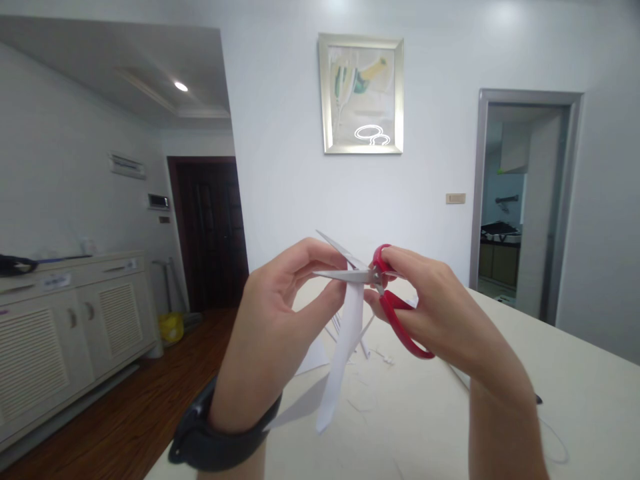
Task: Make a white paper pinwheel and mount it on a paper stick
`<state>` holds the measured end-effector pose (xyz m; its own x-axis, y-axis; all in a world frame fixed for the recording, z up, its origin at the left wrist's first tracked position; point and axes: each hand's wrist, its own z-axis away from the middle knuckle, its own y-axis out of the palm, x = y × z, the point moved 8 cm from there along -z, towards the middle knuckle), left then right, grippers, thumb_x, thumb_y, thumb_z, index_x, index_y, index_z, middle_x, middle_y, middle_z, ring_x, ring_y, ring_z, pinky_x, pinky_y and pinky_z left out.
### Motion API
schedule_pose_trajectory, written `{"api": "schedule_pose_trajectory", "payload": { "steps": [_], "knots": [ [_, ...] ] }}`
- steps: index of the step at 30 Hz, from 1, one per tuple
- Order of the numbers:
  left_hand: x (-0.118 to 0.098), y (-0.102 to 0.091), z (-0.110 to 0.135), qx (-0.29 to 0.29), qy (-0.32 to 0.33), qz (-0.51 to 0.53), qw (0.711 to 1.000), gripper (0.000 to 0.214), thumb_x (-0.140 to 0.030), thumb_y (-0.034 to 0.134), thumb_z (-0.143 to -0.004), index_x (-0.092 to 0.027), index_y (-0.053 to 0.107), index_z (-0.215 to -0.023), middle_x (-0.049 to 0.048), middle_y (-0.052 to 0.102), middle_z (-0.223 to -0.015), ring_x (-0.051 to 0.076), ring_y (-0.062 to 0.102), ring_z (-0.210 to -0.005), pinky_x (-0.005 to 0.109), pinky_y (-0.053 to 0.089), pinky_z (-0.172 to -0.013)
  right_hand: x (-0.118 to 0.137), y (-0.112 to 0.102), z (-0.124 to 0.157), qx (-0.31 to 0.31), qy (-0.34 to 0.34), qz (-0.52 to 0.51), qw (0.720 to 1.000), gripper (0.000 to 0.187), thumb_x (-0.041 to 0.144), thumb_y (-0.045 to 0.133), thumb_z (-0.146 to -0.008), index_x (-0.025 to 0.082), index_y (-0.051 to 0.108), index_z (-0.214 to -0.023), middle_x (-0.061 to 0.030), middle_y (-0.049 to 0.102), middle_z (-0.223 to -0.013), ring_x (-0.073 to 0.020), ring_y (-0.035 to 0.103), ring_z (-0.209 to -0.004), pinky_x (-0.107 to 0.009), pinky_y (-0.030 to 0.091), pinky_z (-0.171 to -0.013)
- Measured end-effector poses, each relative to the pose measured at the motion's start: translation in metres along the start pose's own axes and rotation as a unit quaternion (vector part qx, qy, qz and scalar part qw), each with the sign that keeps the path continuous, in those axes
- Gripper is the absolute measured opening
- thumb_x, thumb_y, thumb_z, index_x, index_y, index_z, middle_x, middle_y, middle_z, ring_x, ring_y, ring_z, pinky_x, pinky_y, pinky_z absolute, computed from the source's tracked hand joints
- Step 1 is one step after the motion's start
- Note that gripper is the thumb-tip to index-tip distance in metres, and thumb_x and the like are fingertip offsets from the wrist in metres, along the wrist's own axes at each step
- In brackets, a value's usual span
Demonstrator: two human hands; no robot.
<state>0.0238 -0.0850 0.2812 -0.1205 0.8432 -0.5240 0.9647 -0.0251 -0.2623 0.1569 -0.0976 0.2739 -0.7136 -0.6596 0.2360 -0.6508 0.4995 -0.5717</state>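
Red-handled scissors are in my right hand, with fingers and thumb through the loops. Their metal blades are spread apart and point left, across the top of a folded white paper strip. My left hand, wearing a black wristband, pinches the upper end of the strip between thumb and fingertips, right beside the blades. The strip hangs down over the table, its lower part splayed into separate tails. Exactly where the blades meet the paper is partly hidden by my left fingers.
Below my hands, the white table carries paper scraps, a white sheet and several thin sticks partly hidden behind the strip. A thin white cord lies at the right. A louvered cabinet stands at the left.
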Motion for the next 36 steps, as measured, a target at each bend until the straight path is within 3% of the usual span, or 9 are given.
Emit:
{"api": "schedule_pose_trajectory", "payload": {
  "steps": [14,20,28,36],
  "knots": [
    [-0.0005,0.0017,-0.0020,0.001,0.002,0.007,1.000,0.019,-0.004,0.054,-0.073,-0.021,0.057,-0.079,-0.0009,0.065,-0.081,0.018,0.065,-0.088,0.025,0.051,-0.077,-0.0035,0.0003,-0.0003,0.006,-0.005,0.009,1.000,0.016,0.009,0.052,-0.072,0.022,0.044,-0.078,0.0045,0.054,-0.074,-0.0102,0.045,-0.064,-0.021,0.038,-0.055],
    [0.0060,0.0004,0.0009,0.005,-0.027,0.020,0.999,0.016,-0.011,0.054,-0.075,-0.024,0.059,-0.082,-0.0009,0.065,-0.086,0.021,0.063,-0.091,0.025,0.052,-0.063,-0.0038,-0.0006,-0.0009,-0.001,-0.007,0.017,1.000,0.017,0.008,0.052,-0.070,0.021,0.042,-0.075,0.0043,0.052,-0.070,-0.0102,0.043,-0.061,-0.021,0.036,-0.053],
    [0.0076,0.0006,-0.0024,-0.001,-0.023,0.023,0.999,0.027,-0.026,0.057,-0.066,-0.046,0.062,-0.083,-0.0062,0.066,-0.079,0.031,0.060,-0.091,0.040,0.047,-0.051,-0.0029,-0.0064,-0.0001,-0.032,-0.021,0.005,0.999,0.023,0.006,0.053,-0.064,0.022,0.040,-0.073,0.0066,0.046,-0.065,-0.0090,0.037,-0.056,-0.021,0.034,-0.051],
    [0.0011,-0.0002,-0.0053,-0.006,-0.017,0.031,0.999,0.024,-0.022,0.058,-0.060,-0.043,0.062,-0.071,-0.0061,0.065,-0.075,0.031,0.060,-0.086,0.040,0.045,-0.054,-0.0033,-0.0084,0.0026,-0.040,-0.020,0.003,0.999,0.023,0.007,0.054,-0.062,0.022,0.039,-0.071,0.0070,0.044,-0.062,-0.0088,0.035,-0.055,-0.020,0.033,-0.049]
  ]
}}
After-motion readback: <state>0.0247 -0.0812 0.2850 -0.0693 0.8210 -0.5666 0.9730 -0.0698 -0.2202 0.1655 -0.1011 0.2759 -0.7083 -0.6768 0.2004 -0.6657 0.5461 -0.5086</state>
